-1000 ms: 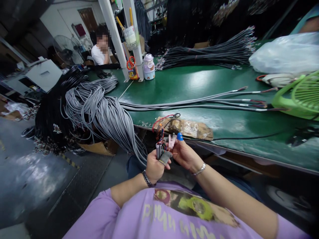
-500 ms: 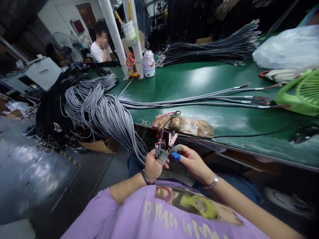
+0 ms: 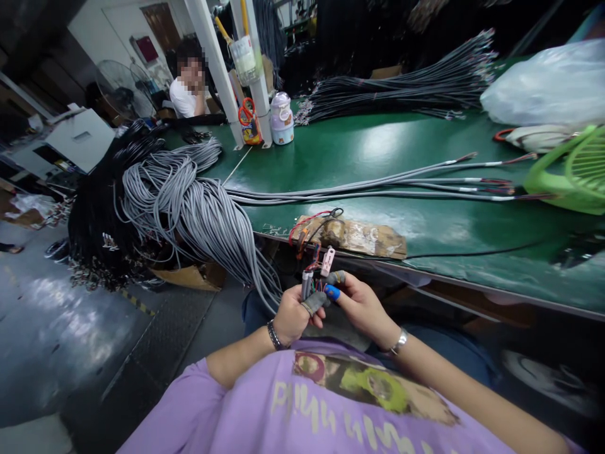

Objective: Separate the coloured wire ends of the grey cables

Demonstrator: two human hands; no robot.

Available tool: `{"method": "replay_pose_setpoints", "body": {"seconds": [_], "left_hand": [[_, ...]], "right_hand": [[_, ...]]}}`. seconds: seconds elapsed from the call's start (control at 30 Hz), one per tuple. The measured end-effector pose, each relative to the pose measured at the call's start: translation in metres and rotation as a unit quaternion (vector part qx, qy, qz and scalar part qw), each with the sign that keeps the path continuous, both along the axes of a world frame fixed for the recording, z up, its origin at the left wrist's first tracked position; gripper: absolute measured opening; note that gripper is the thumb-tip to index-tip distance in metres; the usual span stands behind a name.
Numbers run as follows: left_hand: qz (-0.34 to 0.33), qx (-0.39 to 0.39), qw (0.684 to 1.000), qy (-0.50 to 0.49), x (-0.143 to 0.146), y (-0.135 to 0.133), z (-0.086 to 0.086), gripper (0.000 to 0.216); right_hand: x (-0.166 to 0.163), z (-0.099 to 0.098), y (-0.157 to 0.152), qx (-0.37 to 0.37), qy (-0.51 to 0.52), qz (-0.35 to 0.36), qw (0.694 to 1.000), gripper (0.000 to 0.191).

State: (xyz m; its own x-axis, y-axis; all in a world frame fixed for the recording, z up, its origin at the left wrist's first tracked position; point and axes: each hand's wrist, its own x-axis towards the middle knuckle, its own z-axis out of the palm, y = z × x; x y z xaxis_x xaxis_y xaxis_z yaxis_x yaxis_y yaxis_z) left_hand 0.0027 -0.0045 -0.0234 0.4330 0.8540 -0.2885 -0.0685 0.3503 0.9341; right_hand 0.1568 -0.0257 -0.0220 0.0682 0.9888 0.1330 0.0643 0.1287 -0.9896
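Note:
My left hand (image 3: 293, 315) is closed around the ends of grey cables (image 3: 307, 284), its thumb wrapped in grey tape. Thin coloured wires (image 3: 319, 285) fan out from these ends between my two hands. With finger and thumb pinched, my right hand (image 3: 362, 306) holds the wires; a blue cover sits on one digit and grey tape on another. Just above the fingers stands a pink clip (image 3: 328, 261). Behind it, an orange clip (image 3: 302, 238) with red and black leads lies at the edge of a worn wooden board (image 3: 373, 237). The exact wire tips are hidden by my fingers.
A thick bundle of grey cables (image 3: 189, 202) hangs over the left end of the green table (image 3: 340, 151). Several grey cables (image 3: 378, 192) run rightward to a green fan (image 3: 571, 176). Black cables (image 3: 397, 91) lie behind. A person (image 3: 189, 88) sits at the far left.
The pink clip has turned more upright and narrower in view. My hands have drawn slightly closer together over the wires, and the cable ends in my left hand have shifted slightly right.

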Motion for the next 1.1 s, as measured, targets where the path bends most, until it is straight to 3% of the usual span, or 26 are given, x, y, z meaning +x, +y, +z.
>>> {"method": "replay_pose_setpoints", "body": {"seconds": [0.17, 0.4, 0.5, 0.6, 0.8, 0.97, 1.1], "left_hand": [[-0.049, -0.003, 0.999, 0.011, -0.001, -0.001, 0.002, 0.045], [0.024, -0.004, 1.000, -0.014, 0.000, -0.003, 0.003, 0.047], [0.057, 0.014, 0.998, -0.022, -0.001, -0.003, -0.001, 0.044], [0.051, 0.032, 0.998, -0.012, -0.001, -0.003, -0.003, 0.042], [0.051, 0.027, 0.998, -0.004, 0.000, -0.004, 0.001, 0.043], [0.080, 0.002, 0.996, -0.047, 0.003, -0.003, 0.015, 0.040], [0.083, -0.022, 0.993, -0.083, 0.012, -0.002, 0.028, 0.037]], "right_hand": [[-0.002, -0.001, -0.001, -0.012, 0.025, 0.034, 0.999, 0.018], [0.001, -0.002, 0.003, -0.112, 0.124, -0.004, 0.986, 0.029], [0.004, -0.003, 0.001, -0.163, 0.181, 0.031, 0.969, 0.035], [0.002, 0.001, -0.001, -0.154, 0.175, 0.055, 0.971, 0.034], [-0.006, 0.010, 0.002, -0.147, 0.147, -0.003, 0.978, 0.032], [0.002, 0.004, 0.013, -0.198, 0.298, -0.088, 0.929, 0.035], [0.006, 0.011, 0.025, -0.241, 0.347, 0.027, 0.906, 0.042]]}}
